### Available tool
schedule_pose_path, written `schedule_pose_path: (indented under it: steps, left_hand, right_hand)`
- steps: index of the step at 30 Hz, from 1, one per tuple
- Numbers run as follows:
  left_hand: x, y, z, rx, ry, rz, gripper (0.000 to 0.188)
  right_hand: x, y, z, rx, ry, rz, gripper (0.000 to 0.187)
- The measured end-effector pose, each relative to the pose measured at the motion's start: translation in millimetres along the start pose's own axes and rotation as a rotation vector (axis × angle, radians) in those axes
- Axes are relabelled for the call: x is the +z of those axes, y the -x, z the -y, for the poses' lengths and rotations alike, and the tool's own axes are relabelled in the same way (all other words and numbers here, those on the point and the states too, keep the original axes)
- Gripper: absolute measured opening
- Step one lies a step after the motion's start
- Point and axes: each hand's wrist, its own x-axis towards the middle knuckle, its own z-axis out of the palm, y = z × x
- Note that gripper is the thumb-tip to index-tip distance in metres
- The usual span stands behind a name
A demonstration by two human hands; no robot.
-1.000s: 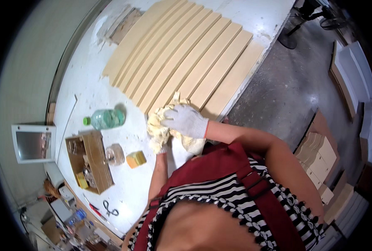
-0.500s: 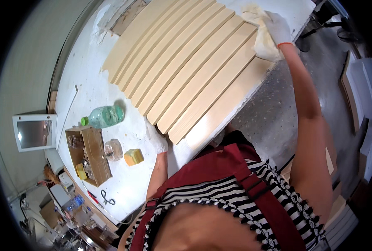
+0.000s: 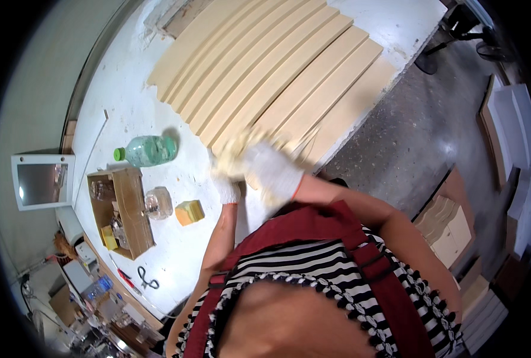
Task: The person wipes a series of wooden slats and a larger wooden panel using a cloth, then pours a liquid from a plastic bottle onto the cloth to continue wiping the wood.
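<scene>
Several pale wooden slats lie side by side in a fan on the white worktable. My right hand, in a white knit glove, is at the slats' near ends. A cream-coloured cloth is bunched in it and hangs past the fingers, smeared by motion. My left hand, gloved too, is right beside it at the slats' near left corner. The cloth covers the left fingers, so their grip is hidden.
Left of my hands are a green plastic bottle, a cardboard box, a clear jar, a yellow-orange sponge block and black scissors. A white-framed mirror stands at the far left. Boards lean at the right.
My right hand has swept the cloth from the slats' far right ends down to their near ends, beside my left hand. My left hand has stayed near the same corner.
</scene>
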Motion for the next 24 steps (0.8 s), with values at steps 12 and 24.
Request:
schedule_pose_path:
  steps: [12, 24]
  left_hand:
    - [-14.8, -33.0, -60.9, -0.567, 0.247, 0.065, 0.022]
    - [-31.0, -50.2, -61.0, -0.584, 0.333, 0.285, 0.033]
  right_hand:
    - [-232.7, -4.6, -282.8, 0.717, 0.496, -0.302, 0.039]
    - [3.2, -36.5, -22.1, 0.210, 0.206, -0.375, 0.013]
